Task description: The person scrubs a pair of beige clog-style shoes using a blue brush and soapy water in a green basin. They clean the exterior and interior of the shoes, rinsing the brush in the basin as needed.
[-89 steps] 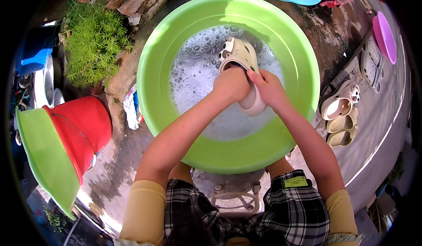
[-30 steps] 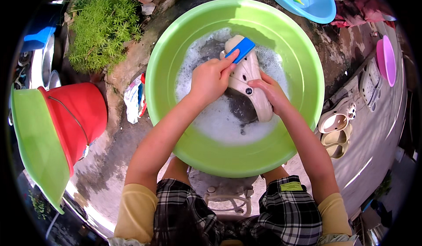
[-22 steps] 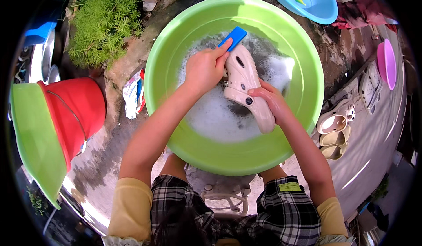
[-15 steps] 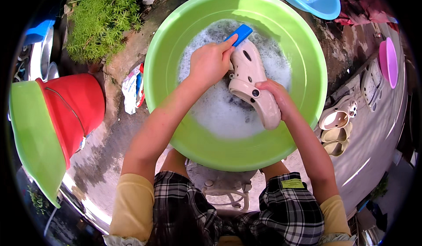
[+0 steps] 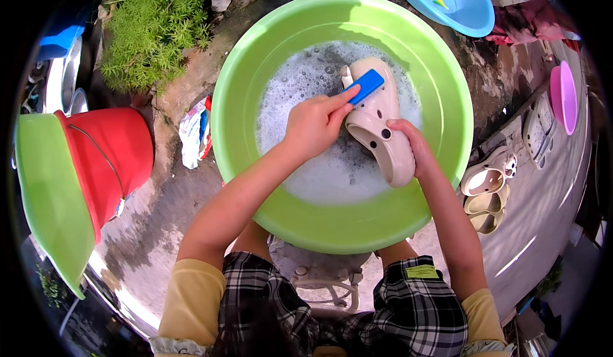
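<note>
Over a large green basin (image 5: 345, 232) of foamy water (image 5: 300, 95), my right hand (image 5: 414, 146) grips a beige clog (image 5: 391, 149) near its heel, thumb on top beside the strap's dark rivet. The clog's toe points away from me, and its holed upper faces up. My left hand (image 5: 317, 124) is closed around a scrubbing brush with a blue back (image 5: 367, 87), index finger stretched along it. The brush lies against the upper of the clog's toe part; its bristles are hidden underneath.
More clogs (image 5: 488, 172) stand on the ground at right, near a pink basin (image 5: 564, 98). A blue basin (image 5: 447, 6) is at the far right. On the left are a red bucket (image 5: 115, 159), a green tub (image 5: 51, 184), a plastic packet (image 5: 193, 133) and a leafy plant (image 5: 150, 31).
The brush has moved from the clog's toe tip down and right onto its upper. The clog has turned, so more of its top shows, and my left hand has come nearer.
</note>
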{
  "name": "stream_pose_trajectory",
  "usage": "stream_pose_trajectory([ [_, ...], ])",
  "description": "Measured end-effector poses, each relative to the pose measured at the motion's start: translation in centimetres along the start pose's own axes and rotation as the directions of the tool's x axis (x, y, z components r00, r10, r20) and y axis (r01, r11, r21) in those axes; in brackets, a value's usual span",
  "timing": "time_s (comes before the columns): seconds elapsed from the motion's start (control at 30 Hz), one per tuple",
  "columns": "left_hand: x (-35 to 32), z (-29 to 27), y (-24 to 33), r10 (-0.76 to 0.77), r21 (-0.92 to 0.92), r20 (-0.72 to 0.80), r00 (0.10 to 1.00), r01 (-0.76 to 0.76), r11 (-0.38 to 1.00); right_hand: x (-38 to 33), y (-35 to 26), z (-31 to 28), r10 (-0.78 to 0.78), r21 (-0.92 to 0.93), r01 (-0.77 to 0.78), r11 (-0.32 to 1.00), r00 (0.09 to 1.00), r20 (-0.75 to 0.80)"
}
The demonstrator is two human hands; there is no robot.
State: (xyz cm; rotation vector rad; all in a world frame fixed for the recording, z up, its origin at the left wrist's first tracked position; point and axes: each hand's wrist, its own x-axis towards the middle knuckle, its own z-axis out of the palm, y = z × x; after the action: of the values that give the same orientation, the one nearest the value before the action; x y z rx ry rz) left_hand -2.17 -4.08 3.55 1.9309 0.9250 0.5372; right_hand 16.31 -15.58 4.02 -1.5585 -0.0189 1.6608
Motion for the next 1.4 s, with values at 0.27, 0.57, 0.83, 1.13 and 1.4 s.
stream_pose_trajectory([
  [0.27,2.6,-1.7,-0.6,-0.504,-0.652,0.17,0.847,0.48,0.587,-0.6,-0.5,-0.9,-0.007,0.155,-0.044,0.987,0.951,0.31],
  [0.57,2.1,-3.7,2.3,-0.299,-0.695,0.257,0.919,0.391,0.603,-1.6,1.7,-1.2,0.059,0.39,-0.299,0.871,0.852,0.52],
  [0.83,1.0,-5.0,2.3,-0.102,-0.618,0.139,0.985,0.166,0.769,-2.9,1.0,0.7,0.046,0.433,-0.403,0.806,0.773,0.633],
  [1.13,0.7,-6.1,2.2,-0.179,-0.555,0.19,0.965,0.256,0.792,-3.2,0.9,1.3,0.059,0.43,-0.493,0.757,0.706,0.706],
  [1.4,0.5,-6.5,1.4,-0.137,-0.467,0.233,0.963,0.234,0.853,-3.3,1.2,1.9,0.067,0.448,-0.561,0.696,0.672,0.738],
])
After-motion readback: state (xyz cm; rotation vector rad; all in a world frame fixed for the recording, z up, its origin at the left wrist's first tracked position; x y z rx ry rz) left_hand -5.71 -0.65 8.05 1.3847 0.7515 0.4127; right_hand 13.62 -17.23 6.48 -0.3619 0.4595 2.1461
